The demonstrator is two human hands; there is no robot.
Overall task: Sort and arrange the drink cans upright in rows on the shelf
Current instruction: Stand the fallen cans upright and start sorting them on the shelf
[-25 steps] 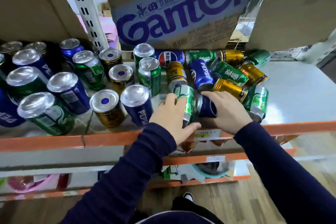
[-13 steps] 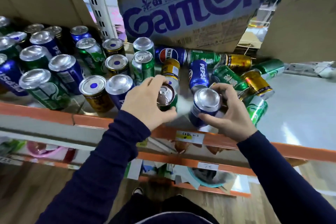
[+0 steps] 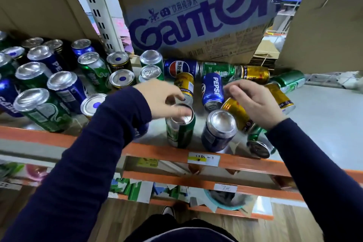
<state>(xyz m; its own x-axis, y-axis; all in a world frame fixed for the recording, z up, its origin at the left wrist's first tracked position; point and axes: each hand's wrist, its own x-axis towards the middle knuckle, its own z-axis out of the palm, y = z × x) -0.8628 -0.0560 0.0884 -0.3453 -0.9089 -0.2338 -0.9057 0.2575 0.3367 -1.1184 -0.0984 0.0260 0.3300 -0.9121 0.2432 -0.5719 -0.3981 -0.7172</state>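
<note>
Fingers [image 3: 169, 92] of left hand [image 3: 157, 98] hover at green can's [image 3: 179, 133] shiny round lid.

place: shop | cue: price tags [image 3: 203, 159] on orange shelf [image 3: 245, 162]

Cardboard boxes [image 3: 196, 15] behind an orange-railed shelf [image 3: 39, 135], white slotted upright [image 3: 98, 12], wooden floor [image 3: 127, 222] below.

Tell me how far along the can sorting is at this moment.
Done: rows of upright cans fill the left of the shelf, and a green can and a blue can stand at the front edge. In hand: neither hand grips anything; the left hand is at the green can's top, and the right hand is over the pile. Left: the toppled cans behind and to the right.
</note>
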